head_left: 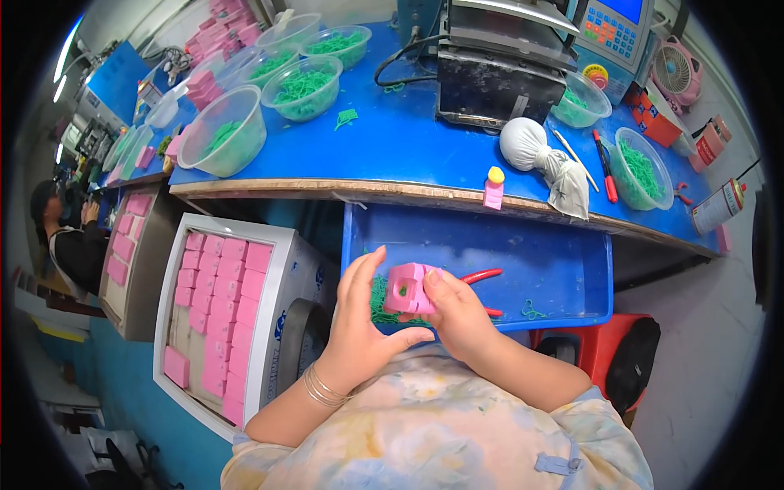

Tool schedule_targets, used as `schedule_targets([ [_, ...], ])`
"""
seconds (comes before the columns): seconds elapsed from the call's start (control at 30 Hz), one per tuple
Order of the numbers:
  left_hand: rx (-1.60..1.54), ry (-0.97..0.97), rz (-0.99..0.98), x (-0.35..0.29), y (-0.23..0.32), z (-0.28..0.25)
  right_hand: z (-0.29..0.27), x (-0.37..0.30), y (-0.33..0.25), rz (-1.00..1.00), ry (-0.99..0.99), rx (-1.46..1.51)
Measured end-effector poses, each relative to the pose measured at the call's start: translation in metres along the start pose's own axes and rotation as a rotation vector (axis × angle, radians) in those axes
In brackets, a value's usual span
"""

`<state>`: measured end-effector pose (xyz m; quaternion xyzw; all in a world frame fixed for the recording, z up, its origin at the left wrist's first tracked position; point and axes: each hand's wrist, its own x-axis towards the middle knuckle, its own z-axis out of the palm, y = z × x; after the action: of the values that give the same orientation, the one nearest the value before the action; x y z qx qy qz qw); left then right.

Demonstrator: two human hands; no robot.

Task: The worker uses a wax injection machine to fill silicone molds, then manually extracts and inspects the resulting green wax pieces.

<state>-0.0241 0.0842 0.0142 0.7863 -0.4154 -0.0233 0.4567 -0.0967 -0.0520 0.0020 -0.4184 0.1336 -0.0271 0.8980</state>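
Observation:
Above a blue plastic tray (563,282), my right hand (464,318) grips a pink block (400,292) with its thumb on top. A round hollow in the block's face shows a bit of green inside. My left hand (353,310) stands open beside the block, fingers straight up and thumb stretched out beneath it; whether it touches the block I cannot tell. Thin green pieces (379,304) lie heaped in the tray behind my left hand. Red-handled pliers (483,276) rest in the tray, partly hidden by my right hand.
On the blue bench (392,147) stand clear tubs (304,86) of green pieces, a dark machine (500,82), a white cloth bag (523,143), a red marker (605,167) and a spray can (719,206). A white-framed case (282,245) of pink blocks is at left. Another person (69,237) works far left.

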Motion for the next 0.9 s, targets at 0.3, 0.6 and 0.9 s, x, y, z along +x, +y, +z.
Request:
schedule_targets([
  [0.3, -0.976, -0.055, -0.345, 0.001, -0.014, 0.002, 0.004, -0.001, 0.004, 0.000, 0.005, 0.064],
  [0.6, -0.532, -0.140, -0.114, 0.009, -0.015, -0.010, 0.000, -0.007, -0.005, -0.072, -0.118, -0.399],
  [0.9, -1.493, 0.189, -0.267, 0.014, -0.020, -0.010, 0.011, -0.006, 0.000, -0.117, -0.100, -0.592],
])
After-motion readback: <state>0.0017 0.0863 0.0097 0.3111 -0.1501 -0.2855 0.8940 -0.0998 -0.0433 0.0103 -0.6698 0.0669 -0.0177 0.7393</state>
